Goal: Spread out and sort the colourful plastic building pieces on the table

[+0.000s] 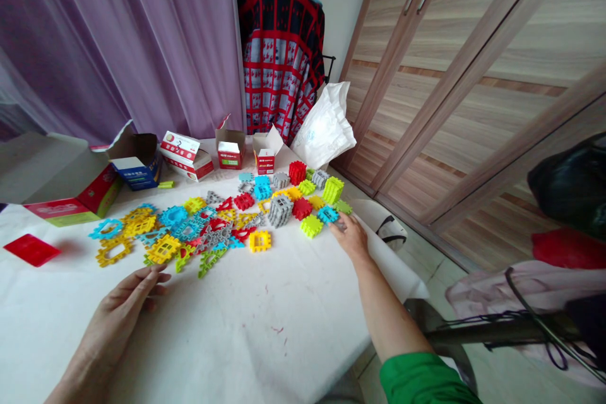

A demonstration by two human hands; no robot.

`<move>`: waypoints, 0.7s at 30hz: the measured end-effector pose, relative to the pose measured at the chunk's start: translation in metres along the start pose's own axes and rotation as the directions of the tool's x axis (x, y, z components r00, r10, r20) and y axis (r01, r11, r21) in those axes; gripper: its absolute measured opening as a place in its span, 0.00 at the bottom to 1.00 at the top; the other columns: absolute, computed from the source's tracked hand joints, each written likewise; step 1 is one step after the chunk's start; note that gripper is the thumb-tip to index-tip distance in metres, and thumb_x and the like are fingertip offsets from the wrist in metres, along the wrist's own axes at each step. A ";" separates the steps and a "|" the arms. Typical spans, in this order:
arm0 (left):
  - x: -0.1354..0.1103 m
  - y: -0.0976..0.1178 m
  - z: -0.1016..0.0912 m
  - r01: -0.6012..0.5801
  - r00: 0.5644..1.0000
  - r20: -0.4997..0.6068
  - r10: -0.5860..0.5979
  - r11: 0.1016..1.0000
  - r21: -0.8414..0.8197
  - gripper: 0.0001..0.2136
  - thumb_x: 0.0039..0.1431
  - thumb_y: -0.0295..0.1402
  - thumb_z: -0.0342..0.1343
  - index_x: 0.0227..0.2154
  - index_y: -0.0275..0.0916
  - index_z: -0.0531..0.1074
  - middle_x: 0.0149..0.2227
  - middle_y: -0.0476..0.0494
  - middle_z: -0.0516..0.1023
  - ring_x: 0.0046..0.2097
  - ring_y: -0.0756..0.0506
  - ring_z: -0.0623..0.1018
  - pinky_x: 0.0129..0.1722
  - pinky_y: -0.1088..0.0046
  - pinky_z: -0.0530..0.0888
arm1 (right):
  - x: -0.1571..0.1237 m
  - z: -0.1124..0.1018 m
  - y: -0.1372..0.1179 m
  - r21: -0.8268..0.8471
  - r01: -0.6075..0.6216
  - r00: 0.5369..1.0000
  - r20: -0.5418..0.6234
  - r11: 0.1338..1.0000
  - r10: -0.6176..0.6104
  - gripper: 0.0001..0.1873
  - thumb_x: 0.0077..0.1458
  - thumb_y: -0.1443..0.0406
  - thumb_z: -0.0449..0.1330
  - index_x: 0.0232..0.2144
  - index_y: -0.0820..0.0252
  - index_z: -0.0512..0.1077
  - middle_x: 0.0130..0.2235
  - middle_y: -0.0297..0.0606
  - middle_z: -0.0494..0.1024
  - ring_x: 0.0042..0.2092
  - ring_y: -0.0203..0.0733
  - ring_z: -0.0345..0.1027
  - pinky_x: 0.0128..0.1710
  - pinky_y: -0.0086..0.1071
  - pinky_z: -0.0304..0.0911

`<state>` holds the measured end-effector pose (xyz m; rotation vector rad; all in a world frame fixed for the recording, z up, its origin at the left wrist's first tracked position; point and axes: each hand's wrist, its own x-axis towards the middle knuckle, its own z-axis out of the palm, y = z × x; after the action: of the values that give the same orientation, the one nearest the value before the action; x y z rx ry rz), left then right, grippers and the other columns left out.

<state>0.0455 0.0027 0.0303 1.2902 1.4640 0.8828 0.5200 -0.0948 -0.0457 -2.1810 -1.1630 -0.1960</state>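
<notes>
Two bare hands over a bench (265,328) under white cloth. At lower left, left hand (120,306) palm-down on the cloth, fingers loose and spread, released, gripping nothing. Fingertips just short of the flat pieces pile (165,233), nearest a yellow window piece (163,249).

Out by the far right edge of the bench, right hand (351,237), green sleeve (421,382) at the elbow. Fingertips touching a blue tile (327,214) lying flat on the cloth. Cannot tell whether pinched or only touched.

Just left of that tile, a lime block (311,226). Beyond it, a red block (302,208) and a grey cube (280,209). Further back, a lime cube (332,189) and a red cube (297,172), with more small blocks around. Alone in front of the pile, a yellow square frame (260,240). Far left on the cloth, a red flat plate (32,249), well apart from the rest.

Along the back edge, opened cardboard boxes: large red-green box (71,192), blue box (137,170), red-white box (186,154), small boxes (230,150) beside. Behind those, white plastic bag (326,123), red checked garment (281,57), purple curtain (118,38). At right, wooden wardrobe doors (473,76).
</notes>
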 end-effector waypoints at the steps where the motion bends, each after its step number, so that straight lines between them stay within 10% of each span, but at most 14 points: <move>1: 0.000 0.000 0.000 -0.003 1.000 0.001 0.003 1.000 -0.003 0.37 0.28 0.67 0.63 0.35 0.41 0.76 0.36 0.43 0.82 0.33 0.45 0.77 0.27 0.74 0.73 | 0.000 0.001 0.000 0.008 -0.006 1.000 -0.005 1.000 0.006 0.24 0.50 0.55 0.60 0.46 0.61 0.75 0.39 0.41 0.79 0.35 0.42 0.69 0.39 0.35 0.64; 14: -0.001 -0.004 0.003 -0.030 0.999 0.024 0.033 0.991 -0.127 0.34 0.31 0.64 0.65 0.34 0.39 0.76 0.33 0.42 0.81 0.28 0.48 0.75 0.24 0.75 0.69 | -0.005 -0.002 0.002 0.101 0.019 0.953 -0.304 0.995 0.013 0.22 0.53 0.54 0.51 0.38 0.62 0.78 0.32 0.45 0.79 0.32 0.46 0.70 0.35 0.37 0.65; 21: -0.001 -0.008 0.003 -0.030 0.998 0.042 0.040 0.979 -0.202 0.30 0.35 0.62 0.65 0.30 0.39 0.74 0.31 0.44 0.80 0.27 0.50 0.73 0.25 0.76 0.66 | -0.027 0.007 -0.047 0.142 0.328 0.901 -0.342 0.934 -0.265 0.16 0.59 0.59 0.52 0.34 0.59 0.78 0.32 0.43 0.79 0.32 0.44 0.72 0.33 0.36 0.68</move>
<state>0.0464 -0.0004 0.0221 1.1804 1.2844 0.9918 0.4654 -0.0906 -0.0404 -1.7130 -1.2634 -0.5233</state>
